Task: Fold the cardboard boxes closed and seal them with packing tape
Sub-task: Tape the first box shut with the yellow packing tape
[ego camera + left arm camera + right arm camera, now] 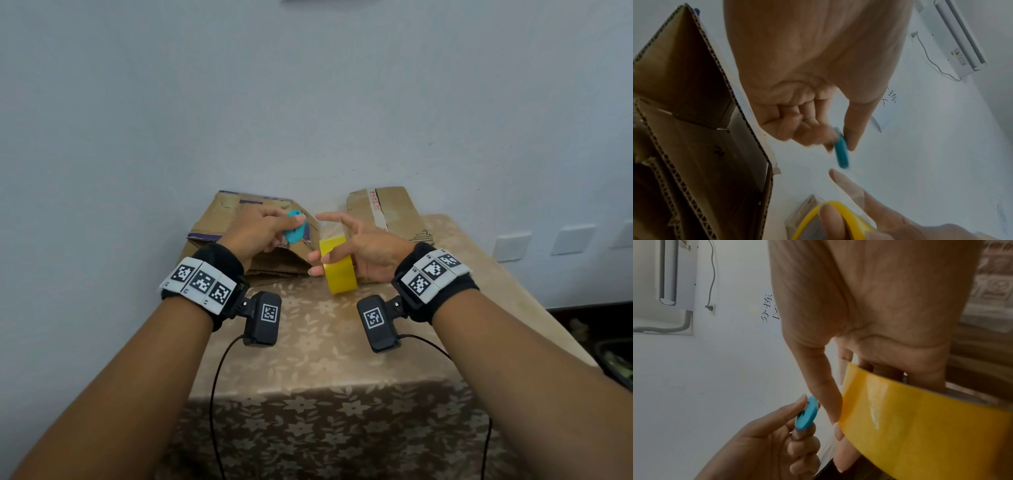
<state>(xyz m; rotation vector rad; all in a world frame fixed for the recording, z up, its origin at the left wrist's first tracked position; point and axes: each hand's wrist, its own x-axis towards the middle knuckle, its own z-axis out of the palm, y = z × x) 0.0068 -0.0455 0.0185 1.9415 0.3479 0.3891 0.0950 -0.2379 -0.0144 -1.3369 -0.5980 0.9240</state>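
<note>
Left hand (807, 81) pinches blue cutter (841, 150) — yellow tape roll (849, 216) below.

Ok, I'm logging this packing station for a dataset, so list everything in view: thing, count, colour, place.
flattened cardboard boxes: two, brown, one at back left, one at back right of the table
floral tablecloth: one, beige, over the table
yellow packing tape roll: one, in the right hand
small blue plastic cutter: one, pinched in the left hand
wall switch plates: white, at right
wrist cameras: two, black, on marker bands
left hand: holds the cutter
right hand: grips the tape roll
</note>
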